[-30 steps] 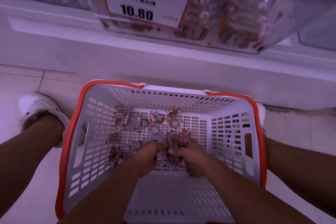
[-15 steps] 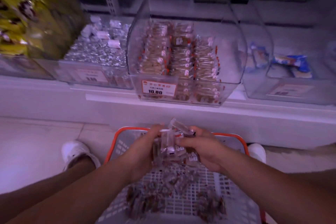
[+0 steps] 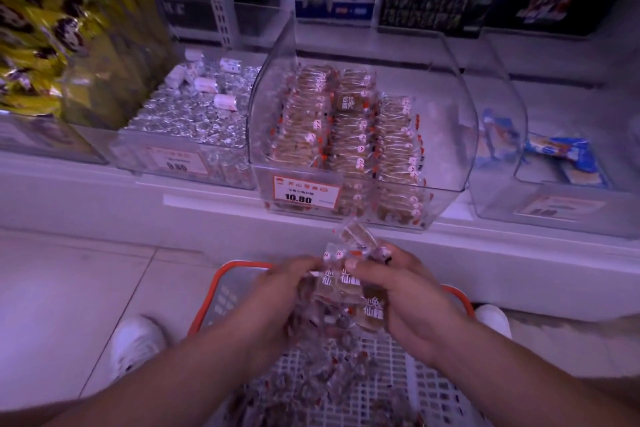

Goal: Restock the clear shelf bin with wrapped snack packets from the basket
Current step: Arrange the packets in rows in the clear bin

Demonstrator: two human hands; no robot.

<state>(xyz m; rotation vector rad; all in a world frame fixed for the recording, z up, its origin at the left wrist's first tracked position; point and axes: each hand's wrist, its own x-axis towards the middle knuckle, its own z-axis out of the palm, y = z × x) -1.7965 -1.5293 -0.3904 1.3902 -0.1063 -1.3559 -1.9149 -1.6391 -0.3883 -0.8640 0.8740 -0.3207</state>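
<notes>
1. The orange-rimmed basket (image 3: 398, 374) stands nearest, loose packets on its floor.
2. Above its far rim, the left hand (image 3: 277, 302) and right hand (image 3: 412, 305) together grip a bunch of wrapped snack packets (image 3: 346, 274).
3. Beyond, the clear shelf bin (image 3: 446, 121) has free room along its right wall.

Your one head camera looks forward and down from close above the basket (image 3: 446, 388), facing the shelf bin (image 3: 446, 135) ahead.

Glossy clear plastic bin (image 3: 446, 135), shiny film-wrapped packets (image 3: 349, 274), matt white plastic lattice basket (image 3: 388, 357), crinkled silver foil sweets (image 3: 194, 118)
</notes>
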